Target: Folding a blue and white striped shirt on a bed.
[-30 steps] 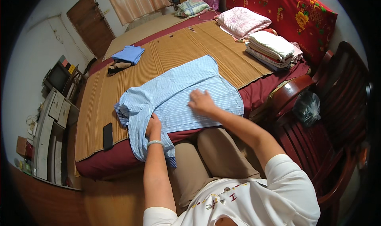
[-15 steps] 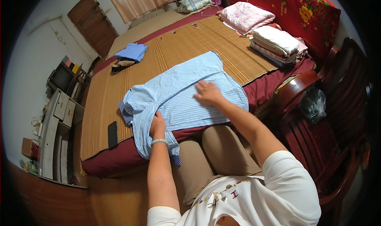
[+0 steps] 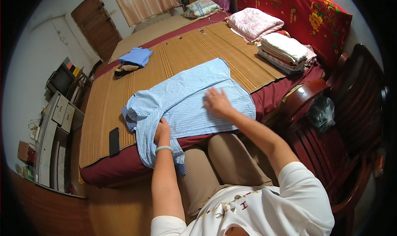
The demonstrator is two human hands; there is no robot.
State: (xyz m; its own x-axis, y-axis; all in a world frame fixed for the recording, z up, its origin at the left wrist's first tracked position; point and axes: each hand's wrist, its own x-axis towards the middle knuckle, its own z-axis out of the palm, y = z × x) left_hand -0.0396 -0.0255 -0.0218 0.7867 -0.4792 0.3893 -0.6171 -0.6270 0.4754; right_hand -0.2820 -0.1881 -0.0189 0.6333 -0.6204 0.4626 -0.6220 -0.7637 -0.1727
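Observation:
A light blue striped shirt point(image 3: 188, 107) lies spread over the near edge of the bed, one side folded inward along its length. Its sleeve hangs over the edge, showing a dark dotted cuff. My left hand point(image 3: 162, 131), with a pale bangle at the wrist, grips the cloth by the sleeve; its fingertips are partly hidden in the fabric. On the shirt's right half, my right hand point(image 3: 218, 103) is open with fingers apart, palm down at the fold's edge. It is slightly blurred, and I cannot tell how firmly it touches.
A woven mat point(image 3: 173, 62) covers the bed. A black phone point(image 3: 114, 141) lies left of the shirt. Folded clothes point(image 3: 136, 59) sit beyond it; folded bedding point(image 3: 283, 49) is stacked at right. A wooden chair point(image 3: 326, 149) with a plastic bag point(image 3: 320, 113) stands close by.
The view has shifted slightly. My right hand stays over the same part of the shirt, with its fingers a little differently spread. My left hand keeps its place at the sleeve.

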